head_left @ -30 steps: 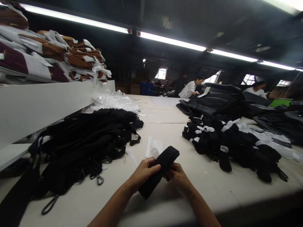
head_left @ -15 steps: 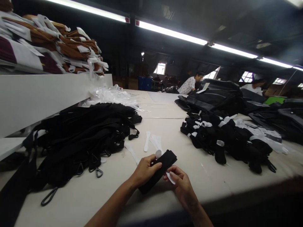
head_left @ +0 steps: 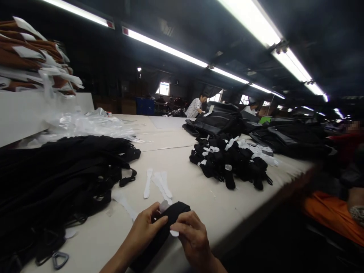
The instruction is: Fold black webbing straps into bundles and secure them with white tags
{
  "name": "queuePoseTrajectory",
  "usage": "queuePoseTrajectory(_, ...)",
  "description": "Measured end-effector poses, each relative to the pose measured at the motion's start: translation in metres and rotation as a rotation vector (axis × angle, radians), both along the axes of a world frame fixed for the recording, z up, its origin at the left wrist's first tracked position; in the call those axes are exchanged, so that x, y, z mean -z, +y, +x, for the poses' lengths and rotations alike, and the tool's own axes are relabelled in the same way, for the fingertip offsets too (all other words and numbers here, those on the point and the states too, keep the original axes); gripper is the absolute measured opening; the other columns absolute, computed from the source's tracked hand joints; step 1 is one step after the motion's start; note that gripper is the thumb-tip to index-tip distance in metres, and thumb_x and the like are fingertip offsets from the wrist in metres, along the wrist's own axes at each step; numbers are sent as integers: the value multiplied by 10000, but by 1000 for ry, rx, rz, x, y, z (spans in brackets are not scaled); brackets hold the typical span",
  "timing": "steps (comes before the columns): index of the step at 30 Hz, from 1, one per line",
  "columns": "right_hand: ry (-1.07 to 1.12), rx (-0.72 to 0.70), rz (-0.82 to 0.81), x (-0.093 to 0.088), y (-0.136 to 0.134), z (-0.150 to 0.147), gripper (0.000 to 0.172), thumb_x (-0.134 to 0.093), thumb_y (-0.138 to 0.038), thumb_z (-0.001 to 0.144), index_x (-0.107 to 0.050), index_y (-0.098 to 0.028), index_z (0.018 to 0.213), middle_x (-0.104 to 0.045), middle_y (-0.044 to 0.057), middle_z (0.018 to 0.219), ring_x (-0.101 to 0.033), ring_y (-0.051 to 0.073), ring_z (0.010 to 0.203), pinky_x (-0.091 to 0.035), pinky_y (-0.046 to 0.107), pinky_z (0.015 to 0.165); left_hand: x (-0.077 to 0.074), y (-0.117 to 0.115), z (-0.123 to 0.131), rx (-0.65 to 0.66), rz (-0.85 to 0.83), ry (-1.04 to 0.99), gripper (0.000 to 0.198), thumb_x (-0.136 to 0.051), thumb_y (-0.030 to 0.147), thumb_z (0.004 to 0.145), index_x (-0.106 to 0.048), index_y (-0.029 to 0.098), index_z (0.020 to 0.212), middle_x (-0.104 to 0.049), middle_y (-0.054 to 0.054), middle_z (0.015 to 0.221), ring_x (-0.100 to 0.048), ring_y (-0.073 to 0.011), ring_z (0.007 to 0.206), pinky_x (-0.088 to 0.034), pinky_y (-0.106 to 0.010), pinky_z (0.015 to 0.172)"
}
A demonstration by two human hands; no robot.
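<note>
My left hand [head_left: 143, 230] grips a folded black strap bundle [head_left: 170, 216] low in the head view, thumb across its top. My right hand [head_left: 191, 237] pinches a small white strip [head_left: 173, 232] against the bundle's right side. Both hands hover just over the beige table [head_left: 199, 193] near its front edge. Several loose white strips [head_left: 156, 182] lie on the table just beyond the bundle. A big heap of black straps with metal clips [head_left: 65, 178] sits to my left.
A pile of banded black strap bundles [head_left: 230, 163] lies at the right, with black bags [head_left: 218, 121] behind it. Clear plastic bags [head_left: 88, 123] and a white shelf [head_left: 31, 113] with brown and white stacks stand at the left. People work at the far end.
The view has swung to the right, and the hands sit lower in the picture. My right hand has come up from beneath the bundle to its side, pressing the white strip there.
</note>
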State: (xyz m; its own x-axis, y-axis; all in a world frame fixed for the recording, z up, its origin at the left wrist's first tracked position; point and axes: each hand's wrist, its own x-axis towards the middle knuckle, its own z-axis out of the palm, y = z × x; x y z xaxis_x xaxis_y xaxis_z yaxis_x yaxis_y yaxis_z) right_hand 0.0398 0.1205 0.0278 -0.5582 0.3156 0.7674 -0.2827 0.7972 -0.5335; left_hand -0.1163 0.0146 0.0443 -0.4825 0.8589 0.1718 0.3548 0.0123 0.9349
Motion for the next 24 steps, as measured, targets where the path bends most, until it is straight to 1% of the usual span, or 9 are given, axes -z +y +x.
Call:
queuePoseTrajectory(3, -111, -12, 44, -10, 1, -5, 285, -571, -128, 910, -759, -309, 1024, -715, 52, 944, -620, 202, 878, -523, 321, 762, 5, 0, 5, -6, -62, 192, 131, -580, 295, 830, -627, 216, 738, -640, -3, 697, -589, -210, 688, -400, -277, 642)
queuePoseTrajectory(6, -257, -39, -243, -10, 5, -19, 147, -645, -198, 880, -775, -265, 871, -701, 26, 861, -639, 178, 815, -515, 285, 743, 7, 2, 5, -76, -35, 280, 165, -535, 229, 831, -607, 213, 683, -612, -17, 703, -571, -212, 691, -380, -291, 659)
queuePoseTrajectory(9, -265, -2, -475, -2, 6, -31, 83, -715, -256, 819, -740, -211, 753, -663, 19, 794, -616, 163, 748, -493, 268, 697, 7, 4, 2, -87, 11, 215, 178, -512, 261, 870, -631, 213, 747, -639, -34, 745, -586, -218, 721, -395, -300, 688)
queuePoseTrajectory(12, -257, 9, -549, 6, 6, -38, 148, -691, -325, 839, -723, -198, 771, -650, 46, 970, -562, 134, 702, -479, 268, 677, 5, 4, 1, -122, 10, 183, 165, -477, 280, 914, -634, 232, 897, -663, -18, 776, -599, -202, 726, -403, -292, 707)
queuePoseTrajectory(15, -276, -63, -666, 7, 7, -44, 243, -654, -421, 862, -716, -189, 823, -630, 62, 1099, -497, 81, 569, -446, 252, 550, 2, 6, 3, -160, 30, 188, 168, -475, 277, 923, -617, 237, 845, -634, -3, 758, -571, -186, 712, -390, -287, 707)
queuePoseTrajectory(17, -301, -118, -757, 5, 10, -49, 305, -641, -478, 859, -704, -180, 872, -651, 41, 901, -432, 61, 464, -379, 235, 449, 2, 7, 5, -184, 53, 180, 186, -483, 279, 918, -597, 226, 781, -603, -3, 751, -550, -183, 724, -388, -287, 718)
queuePoseTrajectory(20, -327, -115, -818, 4, 15, -56, 359, -651, -518, 836, -684, -163, 866, -499, -42, 548, -359, 60, 379, -292, 213, 380, 5, 10, 6, -245, 79, 126, 177, -493, 297, 909, -565, 212, 771, -574, -11, 789, -535, -187, 764, -394, -293, 732)
queuePoseTrajectory(22, -344, -97, -822, 4, 17, -59, 367, -680, -520, 806, -678, -154, 817, -507, -40, 545, -361, 57, 366, -274, 209, 361, 9, 11, 5, -282, 72, 66, 180, -489, 320, 910, -543, 208, 780, -560, -5, 772, -526, -186, 746, -398, -293, 706)
queuePoseTrajectory(24, -366, -83, -821, 5, 17, -61, 370, -708, -515, 774, -677, -147, 783, -597, -3, 659, -382, 53, 369, -272, 211, 343, 13, 13, 3, -303, 55, 3, 199, -490, 351, 909, -530, 206, 777, -551, 7, 729, -518, -181, 707, -403, -290, 673)
